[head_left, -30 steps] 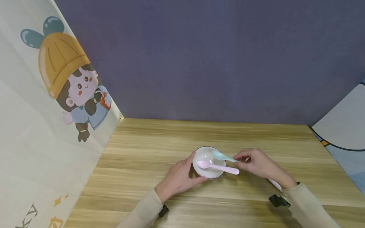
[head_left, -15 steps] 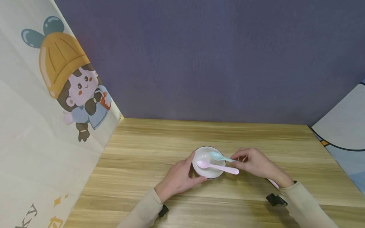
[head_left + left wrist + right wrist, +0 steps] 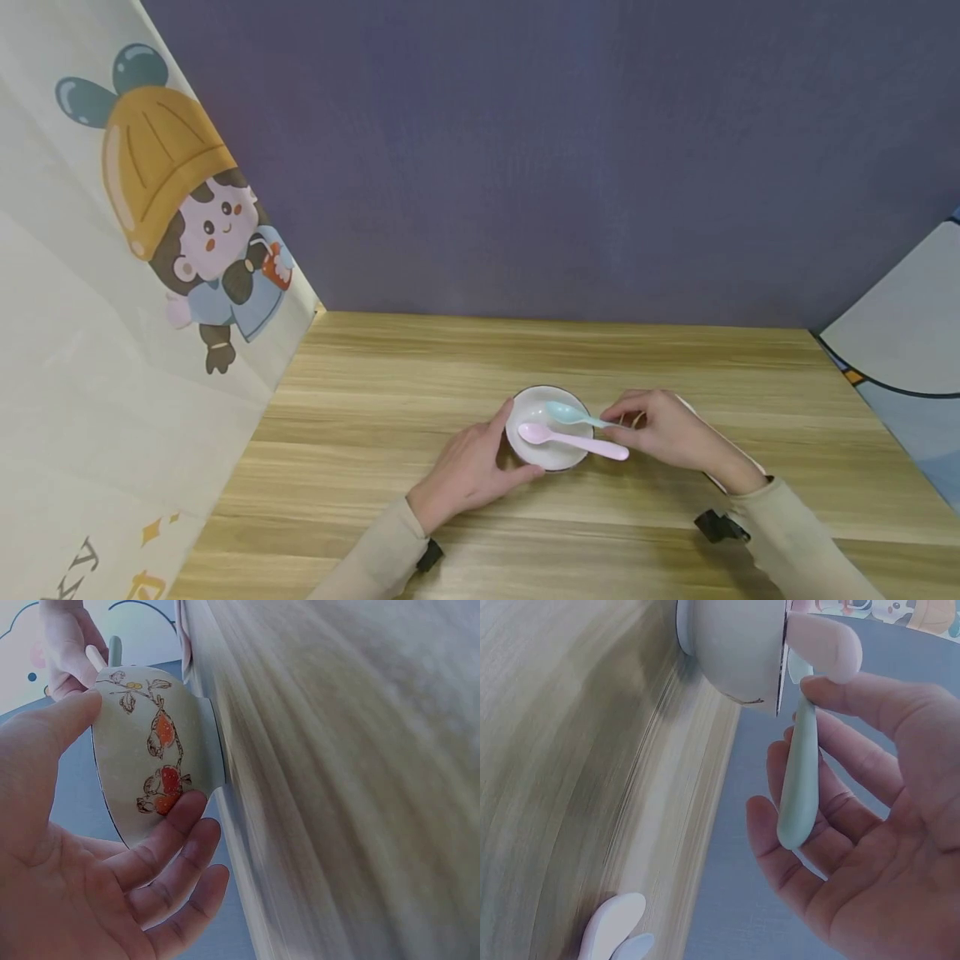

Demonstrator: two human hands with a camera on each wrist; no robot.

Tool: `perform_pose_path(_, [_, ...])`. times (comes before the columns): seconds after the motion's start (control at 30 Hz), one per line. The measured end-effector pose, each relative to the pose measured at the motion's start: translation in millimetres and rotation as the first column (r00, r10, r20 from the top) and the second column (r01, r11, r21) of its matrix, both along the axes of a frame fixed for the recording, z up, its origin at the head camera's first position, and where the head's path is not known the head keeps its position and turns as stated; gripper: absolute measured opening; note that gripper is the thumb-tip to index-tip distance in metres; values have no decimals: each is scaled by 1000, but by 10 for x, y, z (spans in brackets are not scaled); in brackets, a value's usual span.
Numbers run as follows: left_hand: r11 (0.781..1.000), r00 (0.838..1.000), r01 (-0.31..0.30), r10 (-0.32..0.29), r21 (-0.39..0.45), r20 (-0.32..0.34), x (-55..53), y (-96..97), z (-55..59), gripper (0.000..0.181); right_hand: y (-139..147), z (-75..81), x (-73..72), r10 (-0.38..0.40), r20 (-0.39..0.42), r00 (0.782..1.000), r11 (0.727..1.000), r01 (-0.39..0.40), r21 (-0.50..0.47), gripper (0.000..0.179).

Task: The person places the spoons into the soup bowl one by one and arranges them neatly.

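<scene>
A white bowl [image 3: 534, 454] with a dark rim stands on the table, and my left hand [image 3: 471, 475] grips its left side between thumb and fingers. Red fruit and brown branches decorate its outside [image 3: 146, 739] in the left wrist view. A pink spoon [image 3: 592, 446] lies across the bowl, its handle sticking out past the right rim. My right hand [image 3: 667, 429] pinches a pale mint spoon [image 3: 567, 413] by its handle, thumb and fingertips at the neck side. The mint spoon's head hangs over the bowl, beside the pink one. Its handle [image 3: 799, 780] points back toward my right palm.
Under my right wrist lies a pale, pink-edged object [image 3: 738, 454], mostly hidden by the arm. The right wrist view shows a rounded pink end [image 3: 615, 922] and a bluish one [image 3: 635, 947] low on the wooden table [image 3: 480, 358]. A dark blue panel [image 3: 555, 167] rises behind.
My right hand has moved slightly left, carrying the mint spoon further over the bowl. More of the pale object under the right wrist shows now. My left hand, bowl and pink spoon stay put.
</scene>
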State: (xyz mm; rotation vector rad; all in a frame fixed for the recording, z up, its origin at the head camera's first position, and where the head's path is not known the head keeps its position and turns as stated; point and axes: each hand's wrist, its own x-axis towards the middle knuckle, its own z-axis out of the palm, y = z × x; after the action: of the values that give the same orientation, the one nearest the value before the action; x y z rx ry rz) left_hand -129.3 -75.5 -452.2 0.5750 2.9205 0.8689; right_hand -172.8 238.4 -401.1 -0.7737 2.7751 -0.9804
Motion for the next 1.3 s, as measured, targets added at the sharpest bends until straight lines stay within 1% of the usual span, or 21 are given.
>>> perform_pose_path(0.17, [1000,1000,0,0,-4,2,7,-3,2,110,-29,0,6,22,3,1000,1000,-22,-8,8])
perform_pose_path(0.37, [1000,1000,2,-2,4,19,7,-8,15,110,-69,29,19,49,39,998,999,-48,-17,11])
perform_pose_path(0.63, [1000,999,-2,3,-7,35,7,2,16,112,-130,37,-3,44,96,994,999,-45,10,13])
perform_pose_path(1.03, [1000,999,-4,5,-21,39,8,5,22,113,-226,34,-15,22,104,994,999,-27,44,12])
perform_pose_path(1.3, [1000,1000,-3,4,-21,31,8,7,14,113,-281,-6,-17,11,73,997,998,-16,66,9])
